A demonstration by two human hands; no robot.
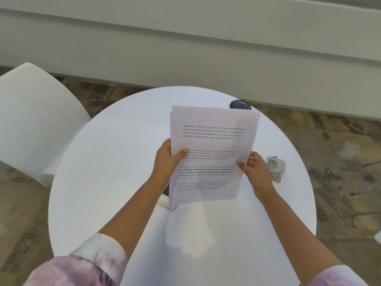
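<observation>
Printed sheets [212, 145] sit in both your hands, raised just left of the grey desk tool [275, 167], long axis running away from you. Your left hand [167, 159] pinches the left edge; your right hand [255, 170] pinches the right edge, nearer that tool.

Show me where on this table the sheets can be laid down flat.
Widest bare patch: the left side of the table, between the left hand and the rim by the chair. A second lies near you, between the forearms. Crowded: the right rim holds a grey tool, the far rim a dark cup.
</observation>
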